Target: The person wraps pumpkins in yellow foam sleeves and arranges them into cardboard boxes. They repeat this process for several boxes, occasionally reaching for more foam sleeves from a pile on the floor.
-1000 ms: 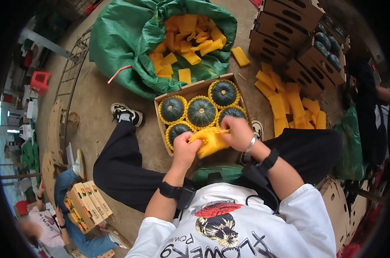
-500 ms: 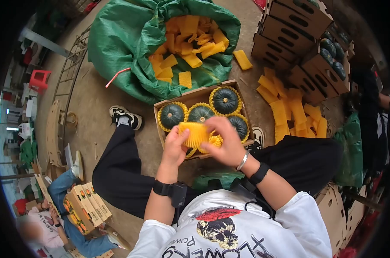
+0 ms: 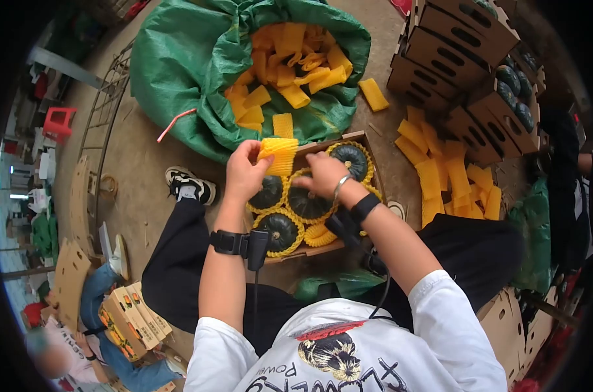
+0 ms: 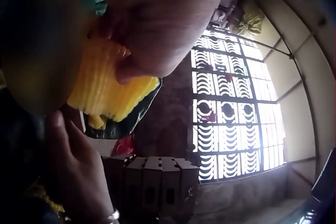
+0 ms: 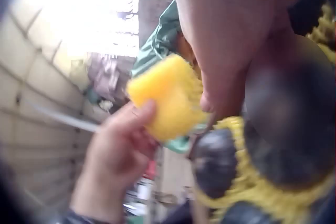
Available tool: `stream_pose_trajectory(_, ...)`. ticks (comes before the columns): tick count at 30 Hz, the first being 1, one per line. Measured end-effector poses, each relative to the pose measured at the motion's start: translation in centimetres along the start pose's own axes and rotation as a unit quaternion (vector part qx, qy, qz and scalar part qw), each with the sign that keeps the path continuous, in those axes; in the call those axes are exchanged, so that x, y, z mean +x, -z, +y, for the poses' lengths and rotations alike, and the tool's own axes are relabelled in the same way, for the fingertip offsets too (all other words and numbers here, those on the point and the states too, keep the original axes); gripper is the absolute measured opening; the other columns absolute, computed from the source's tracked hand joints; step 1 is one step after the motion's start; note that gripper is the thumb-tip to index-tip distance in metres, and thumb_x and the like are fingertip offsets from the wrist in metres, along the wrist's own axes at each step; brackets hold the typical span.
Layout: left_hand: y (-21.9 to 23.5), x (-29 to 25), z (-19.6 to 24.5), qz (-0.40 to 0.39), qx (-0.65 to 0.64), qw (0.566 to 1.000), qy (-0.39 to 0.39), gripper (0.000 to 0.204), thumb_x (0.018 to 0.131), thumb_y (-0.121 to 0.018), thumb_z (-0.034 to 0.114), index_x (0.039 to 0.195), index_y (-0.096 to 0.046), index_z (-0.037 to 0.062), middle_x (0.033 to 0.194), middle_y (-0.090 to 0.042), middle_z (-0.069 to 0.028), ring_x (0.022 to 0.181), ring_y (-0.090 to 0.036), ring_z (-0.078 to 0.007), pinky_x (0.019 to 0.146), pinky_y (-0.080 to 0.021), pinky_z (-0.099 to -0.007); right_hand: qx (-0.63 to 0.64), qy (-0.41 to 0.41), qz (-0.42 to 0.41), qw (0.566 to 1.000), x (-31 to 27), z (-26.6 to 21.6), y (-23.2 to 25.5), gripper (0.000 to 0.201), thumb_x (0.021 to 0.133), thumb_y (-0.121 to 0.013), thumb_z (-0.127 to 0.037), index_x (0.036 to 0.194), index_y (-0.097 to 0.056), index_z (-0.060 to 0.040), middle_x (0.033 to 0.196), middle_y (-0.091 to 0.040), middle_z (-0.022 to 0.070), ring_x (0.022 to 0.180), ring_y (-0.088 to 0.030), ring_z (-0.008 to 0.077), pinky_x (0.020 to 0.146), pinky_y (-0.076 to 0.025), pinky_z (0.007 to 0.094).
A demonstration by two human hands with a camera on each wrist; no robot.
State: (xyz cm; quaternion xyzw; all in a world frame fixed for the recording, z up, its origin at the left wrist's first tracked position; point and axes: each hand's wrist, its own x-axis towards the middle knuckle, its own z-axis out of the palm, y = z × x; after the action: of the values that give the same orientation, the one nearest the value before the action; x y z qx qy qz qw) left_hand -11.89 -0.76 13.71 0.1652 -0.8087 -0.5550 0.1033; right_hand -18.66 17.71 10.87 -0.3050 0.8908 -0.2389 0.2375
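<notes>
My left hand [image 3: 244,175] pinches a yellow foam net sleeve [image 3: 279,155] over the box's far left part; the left wrist view shows the ribbed sleeve [image 4: 107,82] too. The right hand [image 3: 324,175], fingers spread and slightly bent, is over the middle dark green squash [image 3: 309,204]; whether it touches the squash is unclear. In the cardboard box [image 3: 370,138], several squashes sit in yellow netting, including one at near left [image 3: 277,231]. A yellow net piece [image 3: 319,236] lies beside that one. In the right wrist view, the left hand [image 5: 113,148] holds the sleeve [image 5: 170,98].
Beyond the box stands a green sack [image 3: 179,72] of yellow sleeves. More sleeves [image 3: 440,173] lie on the floor at right, near stacked cartons [image 3: 440,62], some holding squashes. A seated person [image 3: 71,346] and a printed carton [image 3: 130,320] are at lower left.
The left hand has carried the sleeve away from my body, up and left. The right hand, on yellow netting a second ago, has come off it and moved further over the box.
</notes>
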Motion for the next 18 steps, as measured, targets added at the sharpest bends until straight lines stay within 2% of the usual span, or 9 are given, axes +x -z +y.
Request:
stream_pose_trajectory(2, -1.9, 0.4, -0.1, -0.051, 0.02, 0.998, -0.019, 0.022, 0.08, -0.066, 0.005, 0.098, -0.058, -0.002, 0.087, -0.064, -0.0031, 0.076, -0.058, -0.0075, 0.07, -0.047, -0.0226, -0.099, -0.015, -0.065, 0.993, -1.2, -2.4, 0.7, 0.064, 0.078, -0.06, -0.056, 0.111, -0.056, -0.0018, 0.116, -0.053, 0.019, 0.099, -0.06, 0.0322, 0.083, -0.049, 0.0379)
stream_pose_trajectory(3, -3.2, 0.6, -0.3, -0.042, 0.035, 0.998, -0.032, 0.023, 0.073, -0.068, 0.006, 0.093, -0.059, 0.0, 0.081, -0.062, -0.0083, 0.073, -0.06, -0.0182, 0.067, -0.048, -0.0283, -0.118, -0.023, -0.098, 0.988, -1.2, -2.8, 1.0, 0.064, 0.077, -0.061, -0.056, 0.11, -0.056, -0.002, 0.115, -0.052, 0.0179, 0.099, -0.059, 0.0314, 0.082, -0.049, 0.0374)
stream_pose_trajectory(5, -4.2, 1.2, -0.6, 0.033, 0.283, 0.926, -0.247, 0.021, 0.065, -0.064, 0.004, 0.085, -0.056, 0.0037, 0.083, -0.057, -0.0105, 0.078, -0.056, -0.028, 0.071, -0.046, -0.0356, -0.139, -0.03, -0.13, 0.981, -1.4, -2.9, 1.1, 0.064, 0.075, -0.063, -0.056, 0.11, -0.056, -0.0021, 0.114, -0.052, 0.0167, 0.1, -0.058, 0.0306, 0.082, -0.049, 0.0369)
stream_pose_trajectory(6, -4.5, 1.5, -0.6, 0.061, 0.352, 0.874, -0.329, 0.019, 0.064, -0.062, 0.005, 0.081, -0.055, 0.0052, 0.082, -0.055, -0.0107, 0.079, -0.054, -0.0299, 0.071, -0.045, -0.0379, -0.118, 0.006, -0.081, 0.99, -2.1, -2.6, 0.9, 0.064, 0.074, -0.066, -0.055, 0.108, -0.056, -0.002, 0.109, -0.052, 0.0153, 0.099, -0.058, 0.0297, 0.081, -0.049, 0.037)
stream_pose_trajectory(9, -5.8, 0.7, -0.8, -0.008, 0.447, 0.814, -0.371, 0.011, 0.068, -0.058, 0.008, 0.076, -0.051, 0.0074, 0.079, -0.053, -0.0088, 0.074, -0.055, -0.0264, 0.067, -0.047, -0.0378, -0.092, 0.077, 0.023, 0.993, -3.6, -1.9, -0.3, 0.058, 0.069, -0.072, -0.048, 0.102, -0.056, -0.0022, 0.098, -0.053, 0.0113, 0.094, -0.055, 0.0268, 0.076, -0.049, 0.0361)
stream_pose_trajectory(11, -6.4, 0.6, -1.9, -0.025, 0.424, 0.833, -0.354, 0.01, 0.068, -0.057, 0.008, 0.074, -0.049, 0.0072, 0.076, -0.05, -0.0089, 0.072, -0.055, -0.0274, 0.065, -0.047, -0.0392, -0.097, 0.085, 0.035, 0.991, -4.0, -1.3, -1.1, 0.057, 0.069, -0.071, -0.046, 0.103, -0.056, -0.0021, 0.098, -0.053, 0.0111, 0.094, -0.054, 0.0264, 0.075, -0.048, 0.0355)
stream_pose_trajectory(14, -6.1, 0.6, -1.5, -0.095, 0.421, 0.846, -0.312, 0.011, 0.069, -0.058, 0.009, 0.077, -0.052, 0.0056, 0.078, -0.053, -0.0081, 0.074, -0.058, -0.0292, 0.064, -0.049, -0.0388, -0.088, 0.146, 0.16, 0.972, -4.6, -0.2, -2.6, 0.057, 0.07, -0.071, -0.043, 0.106, -0.056, -0.0021, 0.097, -0.053, 0.0104, 0.093, -0.053, 0.0262, 0.074, -0.047, 0.0349)
stream_pose_trajectory(16, -6.0, 0.8, -0.7, -0.223, 0.491, 0.82, -0.192, 0.016, 0.07, -0.061, 0.007, 0.084, -0.056, 0.0025, 0.087, -0.057, -0.0107, 0.079, -0.059, -0.0307, 0.066, -0.051, -0.0376, -0.075, 0.161, 0.161, 0.971, -4.8, -0.1, -2.4, 0.057, 0.071, -0.071, -0.041, 0.109, -0.055, -0.0021, 0.1, -0.054, 0.0104, 0.093, -0.052, 0.0271, 0.076, -0.047, 0.0346)
stream_pose_trajectory(18, -5.8, 0.7, -0.5, -0.198, 0.433, 0.856, -0.201, 0.019, 0.07, -0.063, 0.006, 0.088, -0.057, 0.0014, 0.089, -0.058, -0.0126, 0.081, -0.06, -0.0317, 0.066, -0.051, -0.0379, -0.068, 0.151, 0.175, 0.97, -5.2, 0.0, -2.4, 0.057, 0.071, -0.07, -0.04, 0.11, -0.054, -0.0022, 0.103, -0.054, 0.0105, 0.094, -0.052, 0.0274, 0.077, -0.047, 0.0346)
